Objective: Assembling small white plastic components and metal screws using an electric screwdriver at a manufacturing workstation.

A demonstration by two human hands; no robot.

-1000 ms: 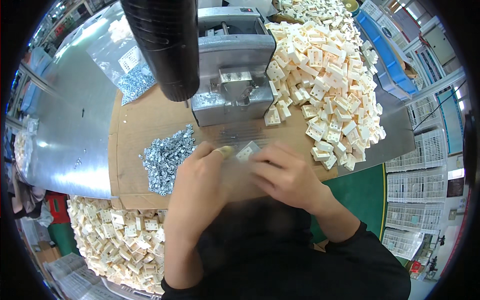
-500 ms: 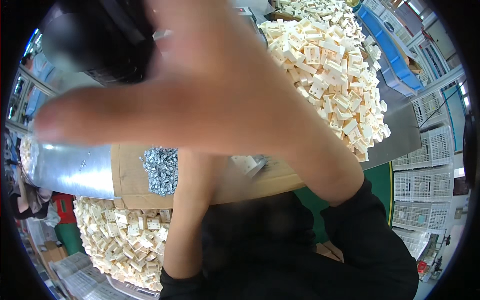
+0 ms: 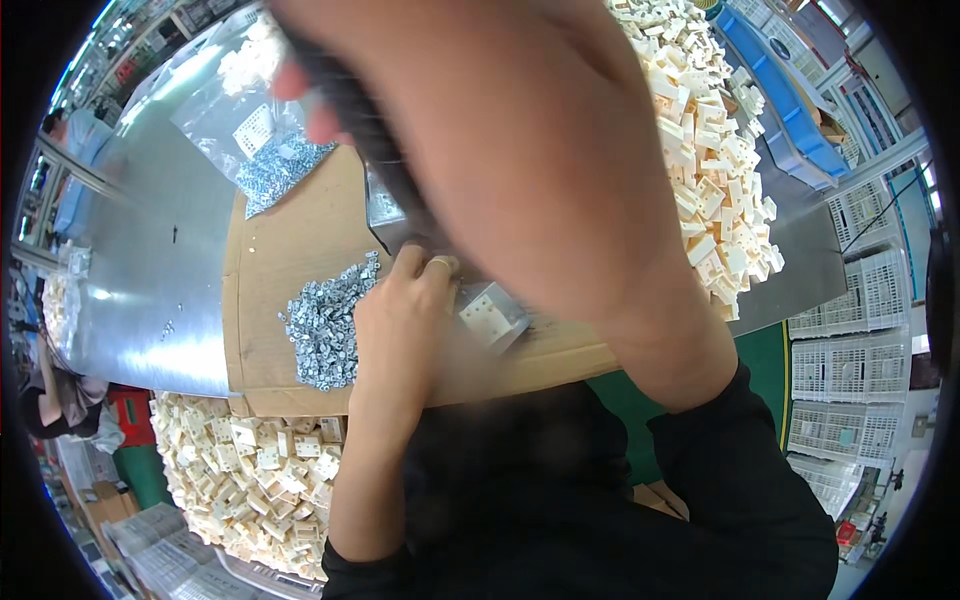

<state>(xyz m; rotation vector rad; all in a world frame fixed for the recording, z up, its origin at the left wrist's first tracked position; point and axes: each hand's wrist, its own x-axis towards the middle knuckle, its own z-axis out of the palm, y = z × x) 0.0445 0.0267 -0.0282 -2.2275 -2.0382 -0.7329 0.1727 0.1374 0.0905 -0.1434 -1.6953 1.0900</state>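
Right hand (image 3: 405,50) moved onto black cylinder (image 3: 368,125); bag label (image 3: 254,131) illegibly small.

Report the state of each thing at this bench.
Right hand: raised, closed around black tool
Black tool: gripped, partly hidden
Left hand: low, grip unclear
White block: holed face up
Small metal parts: loose pile
Clear bag: lying down, partly filled
Cream blocks: heaped loose
Cardboard: flat

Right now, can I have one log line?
left hand: beside pale block, contact unclear | right hand: around black tool | metal pieces: heaped
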